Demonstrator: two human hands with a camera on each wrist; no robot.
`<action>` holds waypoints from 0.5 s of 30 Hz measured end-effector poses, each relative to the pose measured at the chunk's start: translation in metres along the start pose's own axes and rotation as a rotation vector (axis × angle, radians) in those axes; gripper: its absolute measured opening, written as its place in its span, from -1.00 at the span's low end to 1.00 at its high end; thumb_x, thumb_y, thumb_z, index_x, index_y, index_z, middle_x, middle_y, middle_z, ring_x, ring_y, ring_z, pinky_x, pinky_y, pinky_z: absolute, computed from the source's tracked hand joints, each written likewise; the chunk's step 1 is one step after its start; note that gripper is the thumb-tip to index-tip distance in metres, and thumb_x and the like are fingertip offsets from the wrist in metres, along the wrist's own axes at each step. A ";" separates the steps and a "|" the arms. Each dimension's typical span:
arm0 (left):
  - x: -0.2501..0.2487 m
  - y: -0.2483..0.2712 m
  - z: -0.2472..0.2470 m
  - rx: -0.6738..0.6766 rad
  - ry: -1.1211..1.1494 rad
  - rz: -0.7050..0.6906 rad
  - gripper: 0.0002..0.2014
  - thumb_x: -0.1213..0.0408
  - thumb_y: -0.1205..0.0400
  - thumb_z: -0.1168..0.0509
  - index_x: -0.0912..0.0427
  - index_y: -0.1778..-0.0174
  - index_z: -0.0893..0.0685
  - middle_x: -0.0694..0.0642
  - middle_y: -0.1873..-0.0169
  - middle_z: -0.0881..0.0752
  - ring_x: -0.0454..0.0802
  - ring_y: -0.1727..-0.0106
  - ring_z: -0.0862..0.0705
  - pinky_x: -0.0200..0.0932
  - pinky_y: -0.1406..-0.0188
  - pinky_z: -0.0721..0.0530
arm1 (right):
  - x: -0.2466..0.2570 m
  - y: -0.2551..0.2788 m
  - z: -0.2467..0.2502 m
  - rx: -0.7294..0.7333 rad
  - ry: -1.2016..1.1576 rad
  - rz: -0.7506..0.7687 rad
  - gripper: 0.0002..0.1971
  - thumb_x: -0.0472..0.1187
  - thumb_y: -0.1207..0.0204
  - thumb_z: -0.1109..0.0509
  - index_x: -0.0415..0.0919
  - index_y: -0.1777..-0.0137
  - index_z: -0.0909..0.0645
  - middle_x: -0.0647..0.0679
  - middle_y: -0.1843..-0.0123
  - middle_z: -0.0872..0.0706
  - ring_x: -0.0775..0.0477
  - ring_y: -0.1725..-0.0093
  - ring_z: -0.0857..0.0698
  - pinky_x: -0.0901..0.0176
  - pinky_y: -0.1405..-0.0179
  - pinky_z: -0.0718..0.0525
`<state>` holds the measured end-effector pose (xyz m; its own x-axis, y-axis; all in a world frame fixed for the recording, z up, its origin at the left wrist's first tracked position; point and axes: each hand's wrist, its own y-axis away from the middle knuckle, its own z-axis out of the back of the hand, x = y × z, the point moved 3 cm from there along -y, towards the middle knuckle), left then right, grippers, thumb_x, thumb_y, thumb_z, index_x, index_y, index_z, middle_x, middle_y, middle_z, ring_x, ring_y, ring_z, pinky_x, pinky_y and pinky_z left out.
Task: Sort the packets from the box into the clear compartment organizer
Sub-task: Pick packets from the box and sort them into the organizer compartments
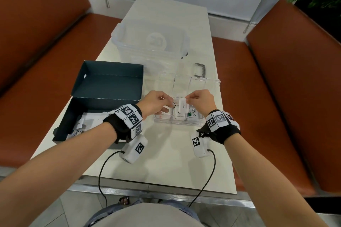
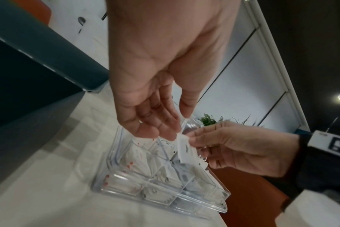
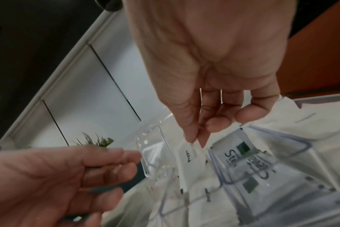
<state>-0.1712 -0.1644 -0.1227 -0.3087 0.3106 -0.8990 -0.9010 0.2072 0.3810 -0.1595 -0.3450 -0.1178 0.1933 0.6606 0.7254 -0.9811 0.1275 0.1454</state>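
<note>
At the left of the pale desk (image 1: 166,162) lies an open dark teal cardboard box (image 1: 103,86), its lid folded back, with several white paper packets (image 1: 83,125) in its near corner. Just right of the box, the left hand (image 1: 156,104) hovers over the clear plastic compartment organizer (image 1: 214,83), fingers loosely extended and holding nothing. Beside it, the right hand (image 1: 200,100) pinches the top edge of a small white pepper packet (image 1: 182,107) between thumb and forefinger, so it hangs upright above the organizer's middle near compartments. To its right, a white stevia packet with a green mark (image 3: 241,152) lies in a near compartment. Behind the organizer stands a large clear plastic lidded tub (image 1: 151,46).
</note>
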 end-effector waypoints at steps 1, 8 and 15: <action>0.001 0.001 0.002 -0.003 0.010 0.005 -0.88 0.27 -0.67 -0.34 0.17 -0.07 -0.71 0.05 0.06 -0.79 -0.08 0.20 -0.76 -0.26 0.20 -0.65 | -0.003 -0.001 -0.003 0.014 0.033 -0.003 -0.89 -0.35 -0.48 -0.45 -0.26 0.04 -0.79 -0.16 0.09 -0.80 0.00 0.13 -0.69 0.31 0.11 -0.54; 0.003 0.003 0.013 -0.035 0.036 -0.010 -0.87 0.30 -0.71 -0.29 0.18 -0.11 -0.70 0.06 0.06 -0.78 -0.10 0.22 -0.75 -0.28 0.21 -0.65 | -0.007 -0.003 -0.020 -0.004 0.092 0.003 -0.89 -0.37 -0.48 -0.44 -0.30 0.04 -0.78 -0.22 0.03 -0.80 -0.12 0.00 -0.73 0.24 -0.01 -0.61; 0.003 0.003 0.012 -0.040 0.048 -0.018 -0.87 0.30 -0.69 -0.30 0.17 -0.09 -0.72 0.03 0.09 -0.79 -0.12 0.23 -0.76 -0.33 0.27 -0.66 | -0.008 -0.003 -0.033 0.011 0.284 0.029 -0.82 -0.39 -0.48 -0.38 -0.20 -0.02 -0.70 -0.15 -0.03 -0.72 -0.19 -0.08 -0.68 -0.12 -0.20 -0.62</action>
<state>-0.1714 -0.1517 -0.1213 -0.3055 0.2624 -0.9153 -0.9177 0.1752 0.3565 -0.1588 -0.3264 -0.1465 0.1548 0.8451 0.5117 -0.9858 0.0982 0.1361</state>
